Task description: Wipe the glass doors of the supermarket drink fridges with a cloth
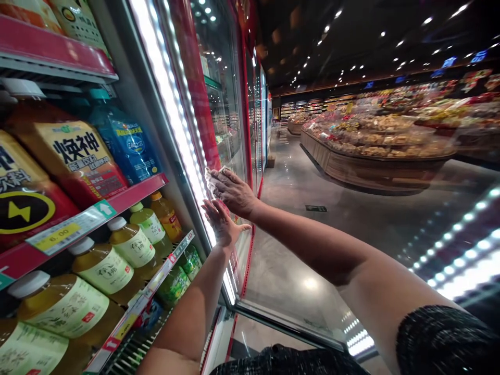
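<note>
Head view shows you at an open cooler, both arms stretched to the lit edge of its frame point(183, 140). Your right hand point(233, 191) lies flat, fingers together and pressed down on a pale cloth point(213, 174), which sits bunched under the fingertips against the frame beside the light strip point(166, 88). Only a small fold of the cloth shows past your fingers, so you cannot tell how much of it is gathered beneath the palm. Your left hand point(221, 224) is just below the right one, open, fingers spread, palm set against the same edge; it holds nothing.

As for progress, judging by where the cloth rests, you are wiping around mid-height of the frame. No dirt or streak shows plainly on the strip above or below, so how much is already wiped and how much remains cannot be read from this view. The glass door point(312, 250) swung out to your right looks clear enough to see the shop floor through it, though reflections hide any smears.

On your left the shelves point(136, 190) are stocked: tea bottles point(130, 245) on the lower rows, larger orange-labelled bottles point(78, 156) above a price tag point(58, 234).
</note>
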Motion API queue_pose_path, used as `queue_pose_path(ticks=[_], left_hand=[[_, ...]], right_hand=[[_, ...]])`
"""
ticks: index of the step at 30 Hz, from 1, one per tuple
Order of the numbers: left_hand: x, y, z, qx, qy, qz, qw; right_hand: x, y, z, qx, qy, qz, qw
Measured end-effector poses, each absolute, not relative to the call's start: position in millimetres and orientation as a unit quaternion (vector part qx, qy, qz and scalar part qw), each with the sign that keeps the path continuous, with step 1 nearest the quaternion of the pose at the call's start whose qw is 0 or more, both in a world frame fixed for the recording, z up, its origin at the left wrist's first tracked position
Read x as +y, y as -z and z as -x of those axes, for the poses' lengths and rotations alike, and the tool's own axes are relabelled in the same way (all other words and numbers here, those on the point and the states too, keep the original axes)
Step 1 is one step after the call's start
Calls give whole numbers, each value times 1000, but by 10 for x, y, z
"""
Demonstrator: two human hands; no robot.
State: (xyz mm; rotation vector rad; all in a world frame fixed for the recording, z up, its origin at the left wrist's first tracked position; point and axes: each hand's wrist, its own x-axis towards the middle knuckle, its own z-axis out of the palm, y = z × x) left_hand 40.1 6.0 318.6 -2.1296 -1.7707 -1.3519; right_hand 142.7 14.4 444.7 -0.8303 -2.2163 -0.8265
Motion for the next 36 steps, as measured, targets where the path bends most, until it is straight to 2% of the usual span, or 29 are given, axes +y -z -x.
queue_pose_path(ticks=[6, 12, 20, 29, 36], left_hand=[[92, -3254, -392, -565, 420, 710, 26], [128, -3342, -365, -540, 400, 740, 28], [171, -3409, -335, -521, 390, 759, 4], [130, -3523, -343, -523, 364, 768, 67], [85, -3543, -307, -501, 360, 785, 61]], right_hand=[[-30, -4521, -1673, -808, 301, 352, 363], [-128, -4175, -1821, -843, 270, 334, 324], [-229, -4449, -1948, -824, 254, 363, 354], [-367, -3920, -2131, -846, 273, 329, 318], [-540, -4233, -2335, -805, 265, 373, 377]])
